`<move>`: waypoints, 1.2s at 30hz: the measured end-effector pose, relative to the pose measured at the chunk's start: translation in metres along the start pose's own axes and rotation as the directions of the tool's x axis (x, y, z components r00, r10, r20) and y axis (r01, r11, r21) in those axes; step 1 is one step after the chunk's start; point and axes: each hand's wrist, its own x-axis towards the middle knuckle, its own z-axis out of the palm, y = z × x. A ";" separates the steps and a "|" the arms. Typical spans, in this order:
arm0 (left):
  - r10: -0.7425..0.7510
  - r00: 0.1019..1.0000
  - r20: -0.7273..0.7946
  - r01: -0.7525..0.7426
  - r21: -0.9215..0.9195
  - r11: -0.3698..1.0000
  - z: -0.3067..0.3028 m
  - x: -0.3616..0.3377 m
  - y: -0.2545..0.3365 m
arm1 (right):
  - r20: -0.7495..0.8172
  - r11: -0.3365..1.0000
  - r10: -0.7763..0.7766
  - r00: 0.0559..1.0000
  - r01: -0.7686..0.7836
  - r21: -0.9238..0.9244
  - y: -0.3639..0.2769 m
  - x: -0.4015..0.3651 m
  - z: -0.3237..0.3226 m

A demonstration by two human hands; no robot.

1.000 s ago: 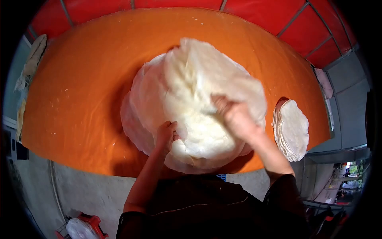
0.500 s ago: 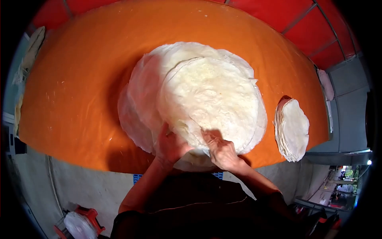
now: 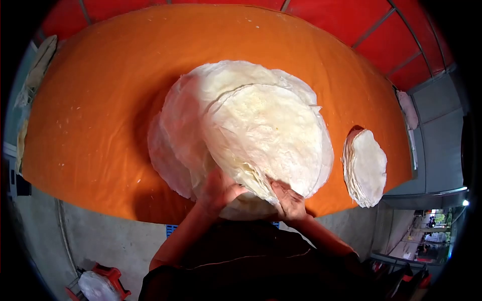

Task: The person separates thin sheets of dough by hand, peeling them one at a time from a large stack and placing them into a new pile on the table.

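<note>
A stack of thin, pale round flatbreads [image 3: 268, 130] lies over wider, more translucent sheets [image 3: 175, 125] in the middle of the orange-covered table. At the near edge the upper layers are lifted and fanned, their thin edges showing. My left hand [image 3: 216, 193] is at the lower left of this edge, thumb pointing right, its other fingers partly hidden against the sheets. On the edge's right side, my right hand [image 3: 289, 201] grips the layers, with the fingertips partly out of sight.
A smaller stack of flatbreads [image 3: 365, 168] lies to the right on the orange cloth [image 3: 100, 115]. Red padded panels [image 3: 341, 20] border the far side. Down on the floor at left, a red stool [image 3: 113, 278] bears a white plastic-looking bundle [image 3: 98, 287].
The near edge of the stack is lifted and fanned more. My right hand has turned and shifted slightly right and down. My left hand has moved slightly right. The whole view has shifted a little.
</note>
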 end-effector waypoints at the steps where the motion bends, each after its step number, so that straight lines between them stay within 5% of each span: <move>1: -0.019 0.999 -0.050 0.012 -0.149 0.989 0.005 0.000 0.003 | 0.034 0.999 0.008 0.999 -0.006 -0.043 -0.002 -0.002 -0.001; 6: -0.034 0.998 -0.043 0.037 0.085 0.996 -0.005 0.003 -0.017 | 0.172 0.990 0.098 0.980 -0.079 -0.114 0.005 -0.007 -0.007; 8: -0.112 0.993 -0.020 0.097 -0.379 0.920 -0.009 0.004 -0.018 | 0.289 0.984 0.179 0.941 -0.176 -0.036 0.013 0.002 -0.020; 9: -0.195 0.979 0.067 0.172 -0.783 0.598 -0.014 0.004 -0.023 | 0.393 0.957 0.272 0.878 -0.291 -0.011 0.020 0.010 -0.031; 10: -0.226 0.956 0.187 0.215 -0.970 0.110 -0.016 0.004 -0.025 | 0.502 0.928 0.363 0.785 -0.354 -0.118 0.018 0.033 -0.046; 11: -0.228 0.963 0.146 0.187 -0.968 0.168 -0.014 0.007 -0.023 | 0.588 0.886 0.456 0.668 -0.401 -0.232 0.012 0.061 -0.067; 14: -0.212 0.977 0.025 0.099 -0.933 0.345 0.000 0.030 -0.014 | 0.366 0.983 0.049 0.929 0.021 -0.184 -0.014 0.132 -0.120; 16: -0.433 0.896 -0.097 0.076 -0.928 0.365 0.010 0.047 -0.008 | 0.199 0.983 0.164 0.966 -0.176 0.047 -0.033 0.176 -0.167; 17: -0.534 0.831 -0.156 0.068 -0.925 0.375 0.014 0.052 -0.007 | 0.166 0.892 0.390 0.906 -0.416 0.178 -0.033 0.186 -0.188; 18: -0.536 0.810 -0.240 0.082 -0.858 0.507 0.013 0.051 -0.016 | 0.040 0.829 0.508 0.860 -0.501 0.246 -0.020 0.191 -0.203; 19: -0.379 0.872 -0.310 0.066 -0.691 0.719 0.006 0.042 -0.035 | -0.076 0.757 0.618 0.783 -0.565 0.328 -0.008 0.192 -0.218; 20: -0.200 0.920 -0.338 0.016 -0.478 0.878 -0.006 0.030 -0.059 | -0.056 0.705 0.638 0.768 -0.553 0.444 0.008 0.189 -0.227; 22: -0.062 0.932 -0.356 -0.056 -0.314 0.948 -0.023 0.014 -0.060 | 0.116 0.580 0.635 0.764 -0.570 0.582 0.054 0.171 -0.234; 25: -0.026 0.918 -0.396 -0.063 -0.210 0.976 -0.038 -0.005 -0.053 | 0.232 0.266 0.813 0.534 -0.695 0.668 0.119 0.119 -0.182; 27: -0.048 0.895 -0.443 -0.024 -0.156 0.988 -0.042 -0.004 -0.056 | 0.307 0.061 0.908 0.287 -0.813 0.579 0.157 0.065 -0.126; 28: -0.044 0.882 -0.470 -0.010 -0.111 0.994 -0.043 0.000 -0.062 | 0.560 -0.257 0.779 0.284 -0.669 0.697 0.189 0.032 -0.091; 29: -0.026 0.869 -0.494 -0.004 -0.060 0.998 -0.043 0.002 -0.067 | 0.435 -0.075 0.855 0.282 -0.762 0.643 0.208 0.000 -0.066; 30: -0.013 0.857 -0.514 0.001 -0.024 1.000 -0.042 0.005 -0.070 | 0.538 -0.248 0.807 0.244 -0.687 0.683 0.193 -0.005 -0.060; 33: -0.024 0.831 -0.556 0.017 -0.016 1.000 -0.038 0.003 -0.075 | 0.485 -0.228 0.755 0.441 -0.517 0.825 0.171 -0.025 -0.070; 36: -0.082 0.807 -0.585 -0.009 -0.152 0.988 -0.036 0.002 -0.073 | 0.331 0.043 0.856 0.398 -0.692 0.721 0.171 -0.039 -0.047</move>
